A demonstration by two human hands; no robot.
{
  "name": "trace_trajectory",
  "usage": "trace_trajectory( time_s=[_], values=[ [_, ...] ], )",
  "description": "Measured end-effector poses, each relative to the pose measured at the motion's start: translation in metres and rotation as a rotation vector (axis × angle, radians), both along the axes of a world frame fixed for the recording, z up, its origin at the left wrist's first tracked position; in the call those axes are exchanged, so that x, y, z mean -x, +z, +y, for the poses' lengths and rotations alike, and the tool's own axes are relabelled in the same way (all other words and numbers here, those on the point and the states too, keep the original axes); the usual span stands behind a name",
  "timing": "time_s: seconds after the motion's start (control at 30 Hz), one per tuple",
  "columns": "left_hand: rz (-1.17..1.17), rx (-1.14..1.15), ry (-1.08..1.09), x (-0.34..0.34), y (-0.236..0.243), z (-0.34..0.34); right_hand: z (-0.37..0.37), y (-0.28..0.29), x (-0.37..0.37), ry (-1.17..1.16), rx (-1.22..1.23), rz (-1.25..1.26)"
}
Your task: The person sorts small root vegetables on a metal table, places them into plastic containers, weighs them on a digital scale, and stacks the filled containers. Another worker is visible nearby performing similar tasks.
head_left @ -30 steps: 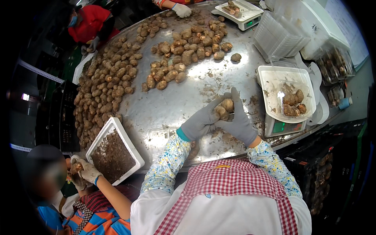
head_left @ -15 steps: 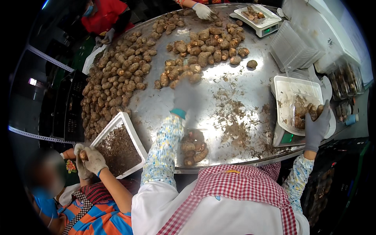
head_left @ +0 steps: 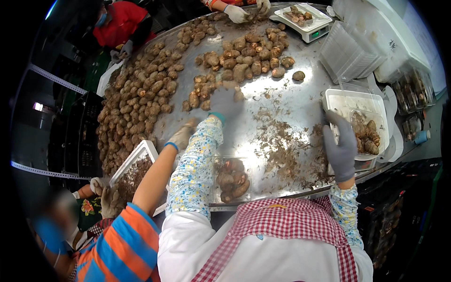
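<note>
- Showing blurred in a grey glove, the left hand (head_left: 227,102) is at the near edge of the middle heap of brown tubers (head_left: 242,70); how far its fingers are open, and whether they hold a tuber, I cannot tell.
- The right hand (head_left: 341,146), also in grey glove, is at the left side of a white tray (head_left: 346,96); its thumb stands apart from the fingers, and nothing is seen between them. If it touches the tray, I cannot tell.
- On this tray is a transparent box with several tubers inside.
- A second transparent box (head_left: 219,161), with tubers in it, lies at the near table edge, right of the left forearm.
- One co-worker's gloved hand (head_left: 181,135) is just beside this forearm.
</note>
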State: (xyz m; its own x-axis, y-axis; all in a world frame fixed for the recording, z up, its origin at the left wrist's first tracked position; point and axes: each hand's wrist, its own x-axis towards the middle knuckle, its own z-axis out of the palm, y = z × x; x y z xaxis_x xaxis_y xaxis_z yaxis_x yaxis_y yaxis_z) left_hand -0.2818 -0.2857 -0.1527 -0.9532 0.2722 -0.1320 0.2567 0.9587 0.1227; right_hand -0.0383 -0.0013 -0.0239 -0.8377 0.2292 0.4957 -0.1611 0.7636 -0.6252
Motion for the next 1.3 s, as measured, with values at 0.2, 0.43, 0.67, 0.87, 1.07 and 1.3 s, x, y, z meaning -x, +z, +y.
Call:
trace_trajectory(
  time_s=[0.2,0.43,0.67,0.87,1.07,1.3],
  values=[
    [-0.185,-0.260,0.032,-0.014,0.015,0.018,-0.027,-0.006,0.003,0.179,0.008,-0.001],
    [-1.057,-1.541,-0.163,-0.069,-0.048,0.039,-0.027,-0.027,0.001,0.175,0.135,-0.078],
    [-1.312,-1.606,-0.023,-0.158,0.058,0.064,-0.031,-0.053,0.015,0.462,0.055,-0.165],
    [-0.783,-1.240,-0.458,-0.174,0.087,0.044,-0.026,-0.067,0.003,0.474,0.653,-0.276],
    [-0.618,-1.545,-0.189,-0.194,0.062,0.057,-0.024,-0.063,-0.014,0.443,1.350,-0.412],
    [-1.045,-1.822,0.019,-0.202,0.073,0.061,-0.029,-0.066,-0.023,0.382,1.227,-0.433]
  ],
)
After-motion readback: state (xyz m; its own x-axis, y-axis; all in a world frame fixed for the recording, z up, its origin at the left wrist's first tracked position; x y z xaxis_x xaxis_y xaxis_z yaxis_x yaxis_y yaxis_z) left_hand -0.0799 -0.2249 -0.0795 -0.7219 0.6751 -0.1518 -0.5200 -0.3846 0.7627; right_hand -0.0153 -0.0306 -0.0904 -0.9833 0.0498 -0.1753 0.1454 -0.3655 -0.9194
